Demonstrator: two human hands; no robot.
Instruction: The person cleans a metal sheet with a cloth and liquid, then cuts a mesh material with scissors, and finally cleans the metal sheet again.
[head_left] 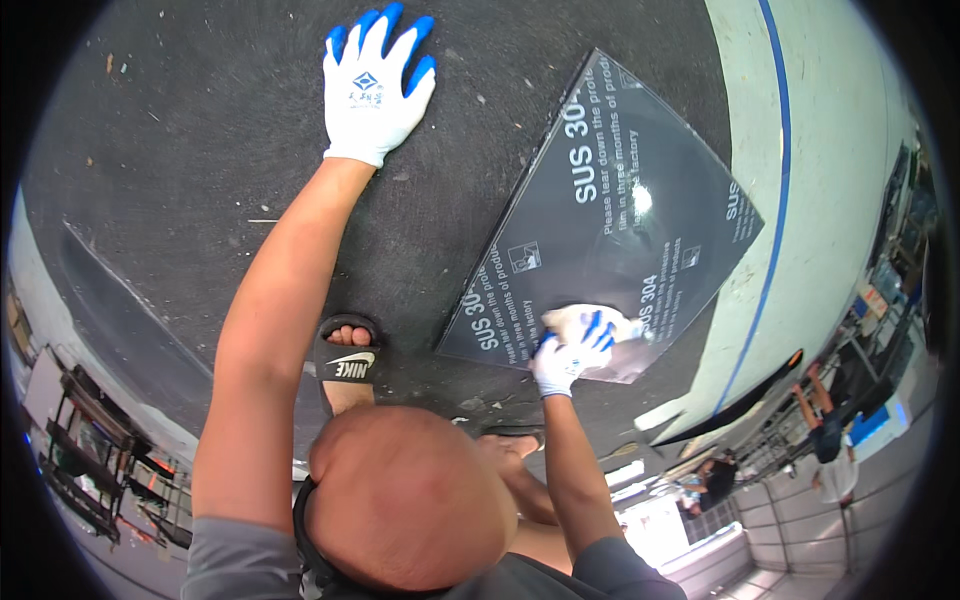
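Note:
My left hand (378, 95), in a white knit glove with blue fingertips, rests with spread fingers on the dark mat (430, 220) and holds nothing. My right hand (570, 362), gloved the same way, is closed on a pale wad that looks like a cloth (563, 320), pressed to the near corner area of a metal sheet (600, 240). Motion smears this hand and the wad a little. Dark grey printed protective film covers the sheet, which lies at a slant on the mat. A bright glare spot shows near its middle.
Right of the mat runs a pale floor strip with a blue line (783, 120). My sandalled foot (348, 350) and bent knee are close below my left hand. Racks with clutter (100, 450) stand at the lower left. Other people (830, 460) are farther off at the lower right.

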